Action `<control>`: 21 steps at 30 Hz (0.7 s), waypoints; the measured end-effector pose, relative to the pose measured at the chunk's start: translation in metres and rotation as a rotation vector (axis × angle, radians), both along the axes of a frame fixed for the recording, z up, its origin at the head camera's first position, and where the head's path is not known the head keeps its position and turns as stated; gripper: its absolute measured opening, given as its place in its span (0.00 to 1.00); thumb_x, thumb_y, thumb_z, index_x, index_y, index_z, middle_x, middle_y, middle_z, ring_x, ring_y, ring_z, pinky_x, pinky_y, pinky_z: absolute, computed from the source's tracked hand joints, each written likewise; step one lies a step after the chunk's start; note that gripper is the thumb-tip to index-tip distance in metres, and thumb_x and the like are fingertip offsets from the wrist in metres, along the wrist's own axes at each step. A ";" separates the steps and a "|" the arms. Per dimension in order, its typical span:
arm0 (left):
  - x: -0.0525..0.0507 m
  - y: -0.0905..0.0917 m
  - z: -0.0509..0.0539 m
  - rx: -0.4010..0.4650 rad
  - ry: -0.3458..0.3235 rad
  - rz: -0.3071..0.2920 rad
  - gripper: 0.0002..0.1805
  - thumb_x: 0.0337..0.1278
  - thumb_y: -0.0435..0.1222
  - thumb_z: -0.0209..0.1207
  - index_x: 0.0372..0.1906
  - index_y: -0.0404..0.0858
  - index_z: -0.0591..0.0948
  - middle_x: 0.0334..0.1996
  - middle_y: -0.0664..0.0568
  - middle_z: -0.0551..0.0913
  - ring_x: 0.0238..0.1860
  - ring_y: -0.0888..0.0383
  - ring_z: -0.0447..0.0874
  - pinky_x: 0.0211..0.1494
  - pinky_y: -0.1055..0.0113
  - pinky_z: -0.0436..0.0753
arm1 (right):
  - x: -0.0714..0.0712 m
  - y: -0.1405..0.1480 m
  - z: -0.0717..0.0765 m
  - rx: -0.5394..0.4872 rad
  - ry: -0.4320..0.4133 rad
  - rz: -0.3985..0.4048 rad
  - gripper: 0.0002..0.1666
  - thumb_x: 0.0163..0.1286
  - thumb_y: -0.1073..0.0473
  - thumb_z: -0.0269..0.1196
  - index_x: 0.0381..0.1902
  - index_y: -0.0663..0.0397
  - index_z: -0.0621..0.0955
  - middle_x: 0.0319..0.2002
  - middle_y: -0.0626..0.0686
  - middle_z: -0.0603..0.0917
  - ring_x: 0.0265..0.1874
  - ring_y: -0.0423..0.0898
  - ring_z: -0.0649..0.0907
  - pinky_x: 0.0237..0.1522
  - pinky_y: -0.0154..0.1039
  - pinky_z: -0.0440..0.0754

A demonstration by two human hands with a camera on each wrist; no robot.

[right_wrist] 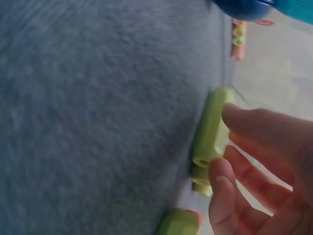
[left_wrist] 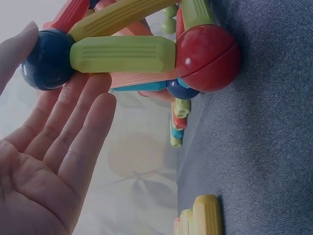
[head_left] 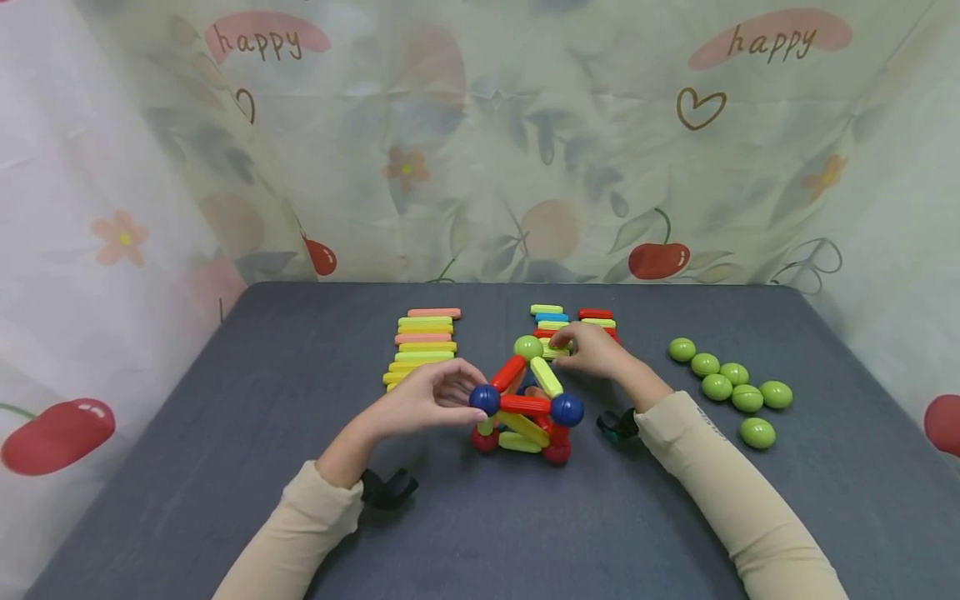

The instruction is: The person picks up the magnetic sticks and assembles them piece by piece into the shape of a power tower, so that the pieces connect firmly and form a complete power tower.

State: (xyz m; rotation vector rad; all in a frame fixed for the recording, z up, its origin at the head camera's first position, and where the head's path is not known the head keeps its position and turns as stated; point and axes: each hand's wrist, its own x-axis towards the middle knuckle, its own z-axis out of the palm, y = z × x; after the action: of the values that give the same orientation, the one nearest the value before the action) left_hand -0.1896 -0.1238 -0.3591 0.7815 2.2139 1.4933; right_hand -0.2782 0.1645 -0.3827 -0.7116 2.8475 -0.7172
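Left hand pinches a blue ball. Right hand meets a green stick lying left-to-right; whether pinching, I can't tell.

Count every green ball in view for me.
8: one green ball tops the structure; seven lie at the table's right, six loose balls clustered and one single ball nearer the camera. Others may be hidden behind the structure.

Surface: dark grey-blue, fabric-textured.
Structure of rods and balls: resting directly on surface.
Pink, yellow and lime rods: one column, left of and beyond structure.
Red, blue and lime rods: two columns, beyond structure.
Green balls: seven, right of structure.
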 end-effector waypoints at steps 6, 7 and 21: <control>0.000 0.000 0.000 -0.003 -0.001 0.000 0.19 0.55 0.34 0.67 0.50 0.34 0.77 0.44 0.43 0.82 0.44 0.54 0.86 0.50 0.62 0.84 | -0.002 -0.005 -0.003 0.053 -0.032 -0.003 0.09 0.58 0.65 0.69 0.36 0.64 0.83 0.34 0.58 0.85 0.35 0.51 0.81 0.44 0.47 0.81; 0.000 0.000 0.000 -0.003 -0.001 -0.001 0.19 0.55 0.34 0.67 0.50 0.34 0.77 0.44 0.43 0.82 0.44 0.54 0.86 0.50 0.62 0.84 | -0.001 -0.004 -0.003 0.057 -0.038 0.005 0.08 0.58 0.65 0.69 0.35 0.64 0.83 0.33 0.57 0.85 0.34 0.50 0.81 0.43 0.46 0.81; -0.002 -0.001 -0.002 0.008 0.002 -0.013 0.19 0.56 0.35 0.67 0.50 0.33 0.76 0.43 0.43 0.82 0.44 0.54 0.85 0.50 0.63 0.84 | 0.026 0.001 0.051 -0.428 -0.044 -0.029 0.16 0.67 0.59 0.63 0.49 0.62 0.77 0.44 0.58 0.82 0.42 0.48 0.80 0.41 0.38 0.78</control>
State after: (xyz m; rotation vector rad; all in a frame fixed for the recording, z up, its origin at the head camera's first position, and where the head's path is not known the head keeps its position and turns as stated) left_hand -0.1915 -0.1246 -0.3607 0.7983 2.2012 1.4974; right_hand -0.2518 0.1657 -0.3316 -0.6915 2.6911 -1.3519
